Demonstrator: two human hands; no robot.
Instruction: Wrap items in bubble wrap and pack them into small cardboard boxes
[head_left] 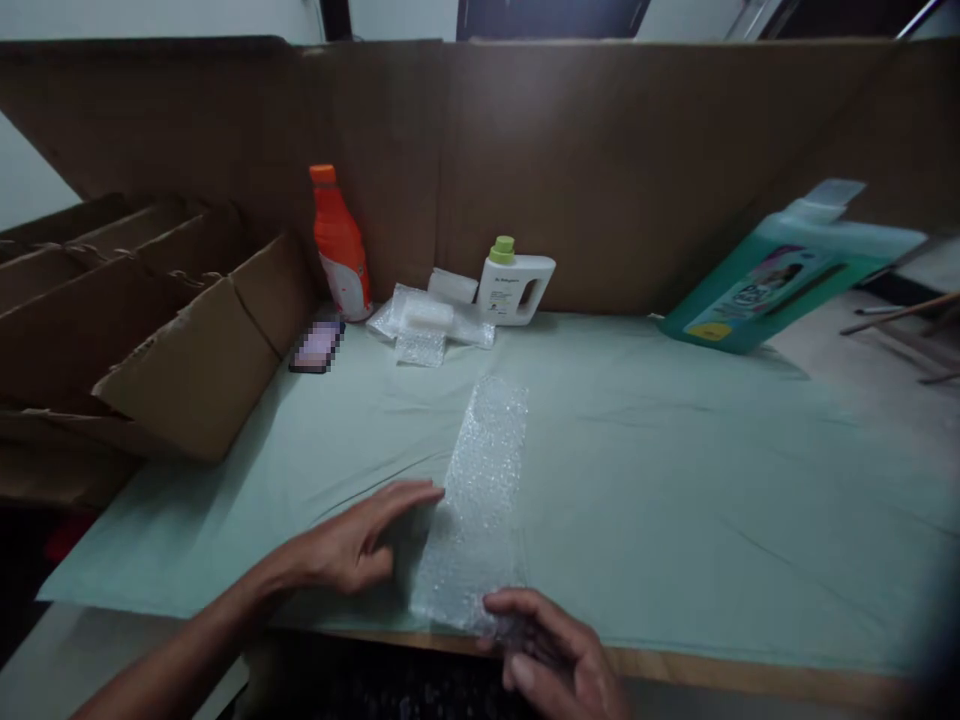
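Note:
A long strip of clear bubble wrap (pixel 484 470) lies on the pale green cloth (pixel 637 500), running from the table's front edge toward the back. At its left side is my left hand (pixel 356 540), open, thumb apart from the stretched fingers. The fingertips reach the strip's left edge; whether they press on it I cannot tell. My right hand (pixel 559 650) is at the strip's near right corner, fingers and thumb curled around the crumpled end of the plastic.
Cardboard dividers (pixel 187 350) stand at left beside a phone (pixel 317 346). Along the cardboard back wall (pixel 600 170) are an orange bottle (pixel 341 250), bubble-wrapped pieces (pixel 431 320), a white jug with a green cap (pixel 510 290) and a large leaning teal bottle (pixel 780 280).

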